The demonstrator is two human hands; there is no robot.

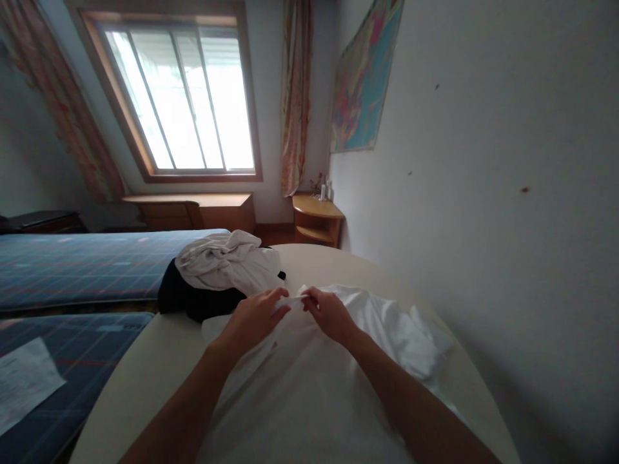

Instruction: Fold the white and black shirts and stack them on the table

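Note:
A white garment that looks like a shirt (304, 386) lies spread over the round table, its near part running out of the bottom of the view. At its far edge my left hand (258, 317) holds a narrow fold of the cloth between thumb and fingers. Close by on the right, my right hand (331, 314) pinches the same fold, and a short strip of fabric stretches between the two hands. Loose wrinkles of the shirt bunch to the right of my right forearm. The exact fingertip contact of my left hand is partly hidden.
Beyond my left hand, a light grey garment (227, 261) is heaped on black cloth (193, 299) on the cream table (159, 374). Blue plaid mattresses (97, 264) adjoin at left, one bearing a paper sheet (26, 380). A white wall (483, 258) stands at right.

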